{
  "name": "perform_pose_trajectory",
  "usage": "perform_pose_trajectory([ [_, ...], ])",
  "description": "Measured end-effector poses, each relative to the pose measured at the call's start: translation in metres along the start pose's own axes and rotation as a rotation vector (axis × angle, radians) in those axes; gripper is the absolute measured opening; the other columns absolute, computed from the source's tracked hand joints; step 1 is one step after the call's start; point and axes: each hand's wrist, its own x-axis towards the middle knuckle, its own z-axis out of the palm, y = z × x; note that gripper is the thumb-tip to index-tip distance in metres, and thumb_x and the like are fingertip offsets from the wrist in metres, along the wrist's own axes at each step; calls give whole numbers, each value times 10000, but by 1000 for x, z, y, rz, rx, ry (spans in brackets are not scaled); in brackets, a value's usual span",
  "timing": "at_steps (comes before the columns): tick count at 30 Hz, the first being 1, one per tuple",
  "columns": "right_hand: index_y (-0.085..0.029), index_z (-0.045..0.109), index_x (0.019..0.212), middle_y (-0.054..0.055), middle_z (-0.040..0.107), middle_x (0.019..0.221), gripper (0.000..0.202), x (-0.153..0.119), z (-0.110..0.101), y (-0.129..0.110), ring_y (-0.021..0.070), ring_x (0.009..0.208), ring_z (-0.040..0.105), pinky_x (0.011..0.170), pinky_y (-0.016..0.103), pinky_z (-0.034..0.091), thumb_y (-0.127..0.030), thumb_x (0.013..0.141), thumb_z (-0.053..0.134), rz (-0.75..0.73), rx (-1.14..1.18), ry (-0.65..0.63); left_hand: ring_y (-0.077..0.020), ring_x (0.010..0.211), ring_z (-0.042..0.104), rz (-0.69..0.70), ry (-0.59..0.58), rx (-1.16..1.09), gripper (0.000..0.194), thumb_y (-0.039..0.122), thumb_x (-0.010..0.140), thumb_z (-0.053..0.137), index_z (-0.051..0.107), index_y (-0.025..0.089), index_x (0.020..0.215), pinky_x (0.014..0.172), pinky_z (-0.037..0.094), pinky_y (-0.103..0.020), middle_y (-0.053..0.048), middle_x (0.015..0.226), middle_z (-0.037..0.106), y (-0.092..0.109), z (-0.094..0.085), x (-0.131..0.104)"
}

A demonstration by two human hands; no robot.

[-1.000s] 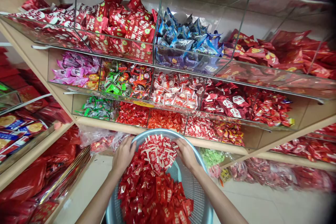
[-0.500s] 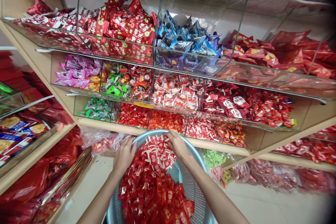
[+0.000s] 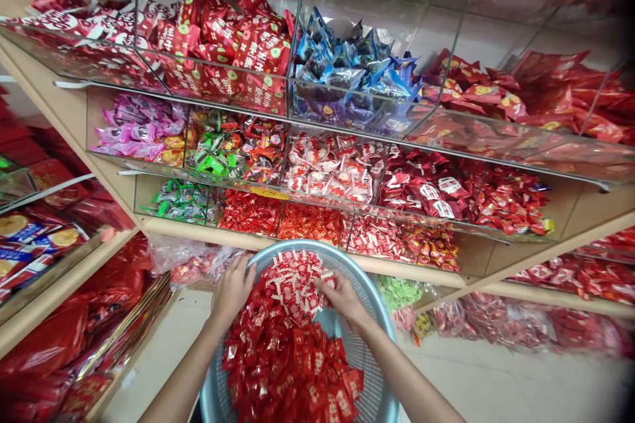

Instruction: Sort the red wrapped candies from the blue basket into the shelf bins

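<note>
A blue-grey plastic basket [image 3: 384, 317] with perforated walls stands below the shelves. Red shiny wrapped candies [image 3: 292, 370] fill its near part, and small red-and-white wrapped candies [image 3: 292, 277] lie heaped at its far side. My left hand [image 3: 233, 287] is closed over the basket's left rim, its fingertips curled inward. Over the basket, my right hand [image 3: 344, 297] is at the right edge of the red-and-white heap. Its thumb and fingers are pinched on what looks like a red-and-white candy.
Tiered clear bins [image 3: 258, 175] of candies rise in front, with blue packets [image 3: 347, 66] and large red packets [image 3: 223, 39] higher up. A wooden shelf edge [image 3: 198, 228] runs just beyond the basket. Red bags [image 3: 54, 344] lie left; bagged goods [image 3: 496, 324] sit on the floor at right.
My right hand has left the basket's far rim and come down and inward to the red-and-white candies. My left hand stays at the left rim. The view has shifted slightly.
</note>
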Motion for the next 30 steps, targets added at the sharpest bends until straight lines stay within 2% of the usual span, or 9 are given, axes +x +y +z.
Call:
perform_pose_trajectory([
  [2, -208, 550, 813, -21, 602, 662, 268, -12, 2, 9, 133, 533, 540, 480, 230, 407, -441, 719, 643, 128, 123, -85, -223, 898, 623, 0, -10, 1, 364, 369, 914, 315, 577, 184, 1085, 767, 480, -329, -82, 1044, 649, 0, 0, 0],
  [4, -200, 557, 788, -3, 632, 748, 250, -21, 1, 17, 140, 619, 583, 550, 244, 455, -419, 710, 649, 181, 183, -119, -228, 922, 620, -1, -21, 7, 368, 373, 918, 308, 570, 183, 1094, 778, 478, -333, -81, 1055, 646, 1, -1, 0],
  [9, -195, 561, 721, -18, 614, 718, 237, -31, -12, 27, 157, 706, 611, 707, 304, 502, -396, 678, 678, 136, 144, -207, -229, 933, 621, -1, -22, 24, 368, 374, 922, 304, 566, 183, 1095, 780, 476, -331, -83, 1057, 646, 1, -1, 0],
  [13, -208, 530, 777, -43, 587, 678, 295, -26, -18, 30, 142, 592, 599, 544, 263, 475, -411, 642, 696, 155, 61, -167, -229, 925, 622, 2, -17, 24, 360, 366, 919, 318, 571, 178, 1092, 779, 475, -330, -83, 1052, 648, 0, 1, 0],
  [16, -211, 471, 723, -62, 554, 632, 365, -20, -20, 34, 131, 507, 580, 437, 231, 419, -428, 581, 727, 228, -8, -130, -226, 936, 619, 7, -18, 22, 364, 367, 920, 318, 571, 175, 1097, 792, 472, -326, -82, 1050, 647, -1, 2, 0],
  [20, -194, 507, 709, -49, 581, 611, 380, -14, -19, 41, 108, 456, 545, 402, 212, 375, -431, 549, 757, 292, -85, -209, -232, 941, 617, 4, -28, 29, 380, 374, 922, 310, 570, 170, 1110, 787, 474, -337, -83, 1062, 643, -2, 2, 0],
  [24, -176, 583, 699, -24, 622, 606, 357, -8, -16, 50, 83, 447, 513, 436, 210, 400, -453, 562, 761, 321, -31, -244, -229, 935, 618, 9, -22, 29, 381, 379, 921, 312, 572, 177, 1112, 779, 474, -334, -83, 1067, 643, -1, 2, 0],
  [30, -186, 645, 727, -8, 664, 702, 366, -4, -15, 56, 107, 598, 596, 619, 238, 503, -480, 553, 777, 356, 182, -258, -230, 946, 615, -1, -27, 32, 368, 374, 922, 315, 565, 176, 1107, 787, 468, -329, -79, 1071, 640, -2, 2, 0],
])
